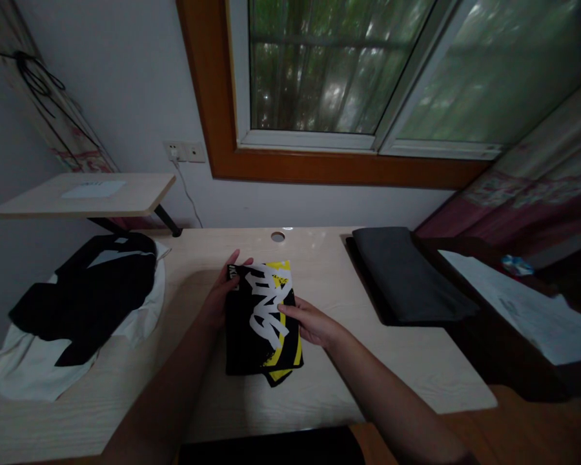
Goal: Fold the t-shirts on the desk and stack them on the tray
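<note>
A folded black garment (pixel 242 342) with yellow stripes and large white lettering is held up over the middle of the desk. Its exact kind of clothing does not show. My left hand (pixel 219 294) grips its upper left edge, thumb on the front and fingers behind. On the right edge, my right hand (pixel 314 321) pinches the cloth with the thumb across the front. A small flap hangs below the lower right corner of the bundle. The fingers behind the cloth are partly hidden.
Black and white clothes (pixel 111 284) lie heaped on the left, beside a raised shelf (pixel 43 200). Folded dark grey cloth (pixel 401 278) rests on the right of the desk (pixel 339 271). Farther right are papers (pixel 527 310). A window (pixel 339 77) is behind.
</note>
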The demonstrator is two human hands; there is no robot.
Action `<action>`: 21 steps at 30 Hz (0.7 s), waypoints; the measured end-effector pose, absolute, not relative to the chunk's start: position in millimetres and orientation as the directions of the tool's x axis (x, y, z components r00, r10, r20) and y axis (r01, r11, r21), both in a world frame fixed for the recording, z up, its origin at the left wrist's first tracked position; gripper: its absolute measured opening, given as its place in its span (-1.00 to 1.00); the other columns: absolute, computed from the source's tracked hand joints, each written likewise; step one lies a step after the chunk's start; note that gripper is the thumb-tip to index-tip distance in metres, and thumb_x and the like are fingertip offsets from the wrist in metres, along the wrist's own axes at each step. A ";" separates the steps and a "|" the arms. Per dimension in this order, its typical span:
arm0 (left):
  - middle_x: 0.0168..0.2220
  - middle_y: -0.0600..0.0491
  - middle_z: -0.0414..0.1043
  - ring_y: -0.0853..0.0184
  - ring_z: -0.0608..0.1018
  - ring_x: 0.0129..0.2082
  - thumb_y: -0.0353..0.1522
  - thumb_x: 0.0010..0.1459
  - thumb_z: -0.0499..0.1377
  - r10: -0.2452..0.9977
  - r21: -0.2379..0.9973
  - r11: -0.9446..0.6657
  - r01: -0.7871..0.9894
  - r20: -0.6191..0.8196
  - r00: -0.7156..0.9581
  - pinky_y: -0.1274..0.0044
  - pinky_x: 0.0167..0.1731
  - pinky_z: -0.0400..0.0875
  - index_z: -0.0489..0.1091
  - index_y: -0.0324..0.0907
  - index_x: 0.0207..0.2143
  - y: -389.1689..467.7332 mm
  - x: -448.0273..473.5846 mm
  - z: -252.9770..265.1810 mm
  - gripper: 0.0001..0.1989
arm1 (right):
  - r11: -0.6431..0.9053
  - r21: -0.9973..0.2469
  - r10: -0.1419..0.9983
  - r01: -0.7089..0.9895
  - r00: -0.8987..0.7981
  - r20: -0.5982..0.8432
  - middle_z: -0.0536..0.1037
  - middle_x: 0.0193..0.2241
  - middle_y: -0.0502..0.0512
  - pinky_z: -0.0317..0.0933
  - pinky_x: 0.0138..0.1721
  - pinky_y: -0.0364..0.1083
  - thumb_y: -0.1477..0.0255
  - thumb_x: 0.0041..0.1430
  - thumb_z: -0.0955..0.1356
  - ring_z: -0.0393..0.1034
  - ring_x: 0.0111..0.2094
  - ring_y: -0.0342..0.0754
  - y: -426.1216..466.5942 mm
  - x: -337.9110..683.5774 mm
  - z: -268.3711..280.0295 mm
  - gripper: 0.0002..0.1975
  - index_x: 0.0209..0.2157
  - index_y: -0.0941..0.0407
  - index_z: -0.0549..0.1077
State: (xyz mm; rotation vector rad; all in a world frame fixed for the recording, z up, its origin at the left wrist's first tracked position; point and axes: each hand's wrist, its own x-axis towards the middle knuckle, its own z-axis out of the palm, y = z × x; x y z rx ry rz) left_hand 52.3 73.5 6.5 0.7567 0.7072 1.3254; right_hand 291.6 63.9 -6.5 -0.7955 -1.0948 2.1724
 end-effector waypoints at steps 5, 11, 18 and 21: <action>0.42 0.05 0.09 0.04 0.32 0.32 -0.28 0.23 0.25 0.996 0.831 0.055 -0.554 -0.006 0.089 0.07 0.27 0.23 0.06 0.17 0.36 76.3 55.6 6.4 -0.29 | -0.468 -0.827 0.789 -0.310 -0.568 -0.234 0.58 0.05 0.16 0.32 0.16 0.22 0.22 0.16 0.48 0.54 0.02 0.13 60.4 284.1 -5.9 -0.45 0.13 0.02 0.35; 0.43 -0.02 0.05 0.12 0.29 0.34 -0.31 0.17 0.30 0.995 0.826 0.045 -0.562 0.013 0.100 0.14 0.30 0.16 0.02 0.14 0.37 83.5 57.6 -0.5 -0.21 | -0.368 -0.886 0.873 -0.282 -0.434 -0.224 0.58 0.06 0.16 0.39 0.10 0.21 0.23 0.16 0.46 0.54 0.01 0.17 66.0 298.9 15.9 -0.44 0.16 0.01 0.34; 0.40 -0.07 0.10 0.13 0.35 0.29 -0.33 0.20 0.28 0.991 0.810 0.023 -0.586 0.061 0.123 0.12 0.27 0.19 0.08 0.11 0.33 87.5 56.7 -14.1 -0.29 | -0.283 -0.948 0.944 -0.142 -0.214 -0.250 0.64 -0.05 0.16 0.51 -0.09 0.15 0.32 0.21 0.44 0.62 -0.18 0.13 94.4 375.0 63.6 -0.47 0.19 -0.01 0.35; 0.40 -0.06 0.11 0.14 0.34 0.30 -0.32 0.21 0.27 0.988 0.820 0.034 -0.571 0.058 0.142 0.13 0.28 0.19 0.08 0.13 0.33 87.5 56.3 -16.8 -0.30 | -0.275 -0.957 0.959 -0.091 -0.101 -0.266 0.65 -0.09 0.19 0.54 -0.23 0.07 0.37 0.19 0.46 0.63 -0.26 0.10 109.7 417.2 87.3 -0.49 0.17 0.00 0.39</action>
